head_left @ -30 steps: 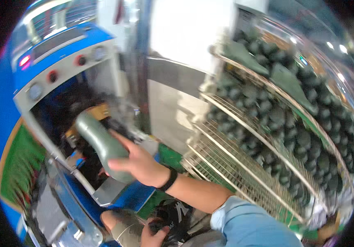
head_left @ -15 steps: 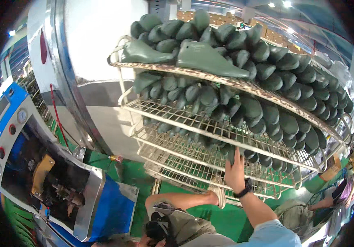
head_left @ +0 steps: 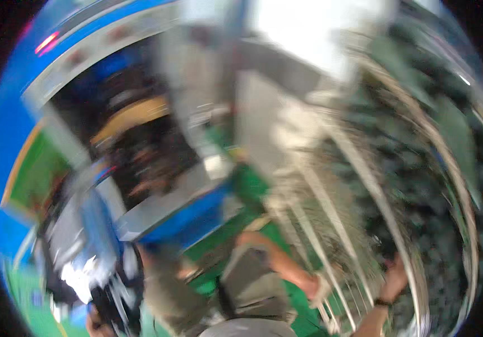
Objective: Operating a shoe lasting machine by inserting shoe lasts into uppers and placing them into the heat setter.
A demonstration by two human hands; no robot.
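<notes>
Strong motion blur smears the whole head view. My right hand [head_left: 396, 278], with a dark band at the wrist, reaches to the edge of the wire rack [head_left: 373, 194] at the right. It is nearest to the dark green shoe lasts [head_left: 438, 247] on the shelves; its fingers are too smeared to show a grip. At the lower left edge a bit of skin, perhaps my left hand [head_left: 92, 322], shows beside a blurred black and white bundle [head_left: 84, 275]. Its fingers cannot be made out.
A blue and grey machine [head_left: 179, 222] with a dark opening and a curved yellowish part [head_left: 132, 119] stands at the left. My bent leg [head_left: 280, 261] and shod foot [head_left: 321, 289] are beside the rack's lower shelves. The floor [head_left: 213, 255] is green.
My view has swung left: the machine has moved toward the middle of the picture and the rack to the right edge. My right hand is still by the shelves, now lower right.
</notes>
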